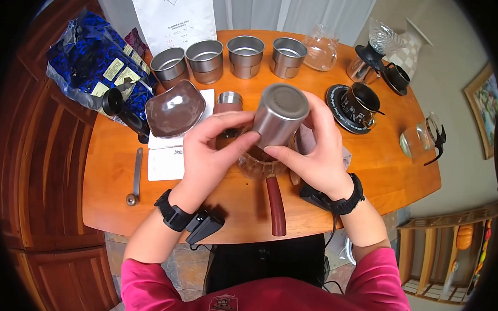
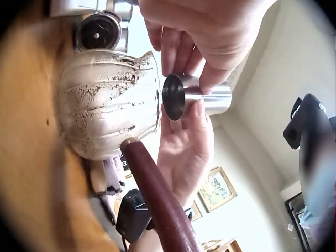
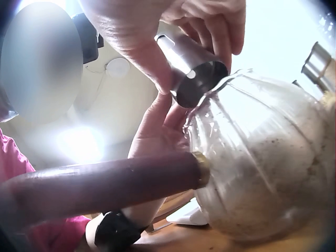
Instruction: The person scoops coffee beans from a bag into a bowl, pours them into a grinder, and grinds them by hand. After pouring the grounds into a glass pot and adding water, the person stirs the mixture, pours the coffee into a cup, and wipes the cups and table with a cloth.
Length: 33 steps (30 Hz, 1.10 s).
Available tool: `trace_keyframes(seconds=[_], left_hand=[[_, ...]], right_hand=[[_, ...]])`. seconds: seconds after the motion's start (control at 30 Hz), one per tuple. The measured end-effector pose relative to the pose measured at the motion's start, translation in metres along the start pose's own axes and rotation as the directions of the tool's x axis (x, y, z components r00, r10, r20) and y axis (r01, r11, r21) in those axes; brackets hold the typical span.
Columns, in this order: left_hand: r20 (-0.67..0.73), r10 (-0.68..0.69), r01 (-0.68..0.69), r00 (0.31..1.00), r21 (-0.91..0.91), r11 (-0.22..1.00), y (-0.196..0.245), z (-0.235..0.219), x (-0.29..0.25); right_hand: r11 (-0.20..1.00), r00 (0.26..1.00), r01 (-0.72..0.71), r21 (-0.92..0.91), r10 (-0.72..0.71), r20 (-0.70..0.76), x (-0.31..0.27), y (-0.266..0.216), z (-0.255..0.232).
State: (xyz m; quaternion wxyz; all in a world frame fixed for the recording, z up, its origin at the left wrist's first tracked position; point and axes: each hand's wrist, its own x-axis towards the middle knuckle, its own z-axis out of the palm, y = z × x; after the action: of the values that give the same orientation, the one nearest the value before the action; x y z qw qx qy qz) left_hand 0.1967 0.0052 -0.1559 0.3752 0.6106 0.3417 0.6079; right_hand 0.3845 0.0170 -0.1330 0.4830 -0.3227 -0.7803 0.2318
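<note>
A brushed-metal cup [image 1: 282, 116] is held bottom-up between my two hands, its dark opening facing down at the mouth of a ribbed glass pot [image 2: 105, 105]. My left hand [image 1: 205, 151] grips the cup's left side with thumb and fingers. On the other side my right hand [image 1: 321, 150] holds it, thumb across the front and fingers behind. Brown coffee grounds [image 2: 107, 86] cling to the pot's glass wall. The pot stands on the table, its dark red wooden handle [image 1: 276, 206] pointing toward me. In the right wrist view the cup [image 3: 197, 79] overlaps the pot's rim.
Several metal cups [image 1: 246, 57] line the table's back. Left are a brown dish [image 1: 176, 110], a crank handle [image 1: 137, 176] and a blue bag [image 1: 100, 62]. Right are a black cup [image 1: 363, 99] on its saucer and a glass jug [image 1: 418, 140]. A small grinder body [image 1: 229, 101] stands behind the pot.
</note>
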Motion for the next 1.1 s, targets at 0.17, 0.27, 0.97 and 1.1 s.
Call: trace_keyframes(seconds=[0.17, 0.27, 0.97, 1.1], left_hand=[[-0.001, 0.196, -0.194, 0.981, 0.148, 0.97, -0.005, -0.007, 0.004], [-0.003, 0.241, -0.235, 0.97, 0.226, 0.945, -0.003, -0.005, 0.005], [0.153, 0.21, -0.247, 0.966, 0.284, 0.926, -0.001, -0.006, 0.003], [-0.292, 0.224, -0.25, 0.93, -0.053, 0.967, 0.01, 0.008, 0.006]], right_hand=[[0.999, 1.0, 0.013, 0.03, -0.012, -0.029, -0.002, -0.007, 0.002], [1.0, 1.0, -0.026, 0.006, 0.026, 0.004, -0.002, -0.005, 0.004], [0.992, 1.0, -0.001, -0.129, -0.001, -0.016, -0.002, -0.008, 0.0], [0.995, 0.978, 0.088, 0.05, -0.076, -0.194, -0.003, -0.005, 0.004]])
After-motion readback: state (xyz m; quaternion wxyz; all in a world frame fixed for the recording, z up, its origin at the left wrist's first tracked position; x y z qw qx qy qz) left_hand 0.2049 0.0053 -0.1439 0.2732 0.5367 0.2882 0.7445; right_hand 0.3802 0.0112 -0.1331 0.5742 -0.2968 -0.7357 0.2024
